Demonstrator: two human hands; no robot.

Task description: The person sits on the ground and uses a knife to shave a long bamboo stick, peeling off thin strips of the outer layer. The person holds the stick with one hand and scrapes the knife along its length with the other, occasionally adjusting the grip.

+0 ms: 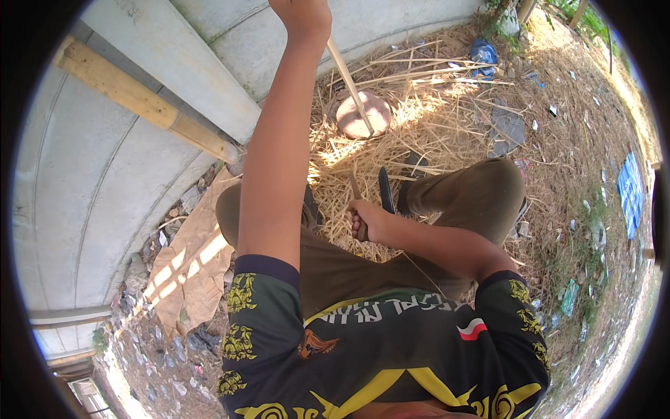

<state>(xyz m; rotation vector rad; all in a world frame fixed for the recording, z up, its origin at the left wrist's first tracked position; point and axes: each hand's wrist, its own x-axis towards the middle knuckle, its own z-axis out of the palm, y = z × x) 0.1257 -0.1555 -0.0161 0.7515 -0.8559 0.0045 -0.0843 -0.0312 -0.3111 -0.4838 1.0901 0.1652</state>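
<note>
My left arm reaches far forward, and my left hand (304,15) is closed at the top edge, its fingers partly cut off. From it a pale bamboo stick (347,75) slants down, its lower end on a round wooden block (364,116). Between my knees my right hand (368,221) is wrapped round the brown handle of what looks like a knife (355,186), its narrow brownish part pointing forward. Just right of it a long dark, pointed object (385,190) stands out against the straw; I cannot tell what it is.
Bamboo shavings (426,115) cover the ground around the block. A concrete wall (91,167) with a bamboo pole (125,87) stands at left. Brown cardboard (192,262) lies beside my left leg. Blue plastic (483,56) and scattered litter lie to the right.
</note>
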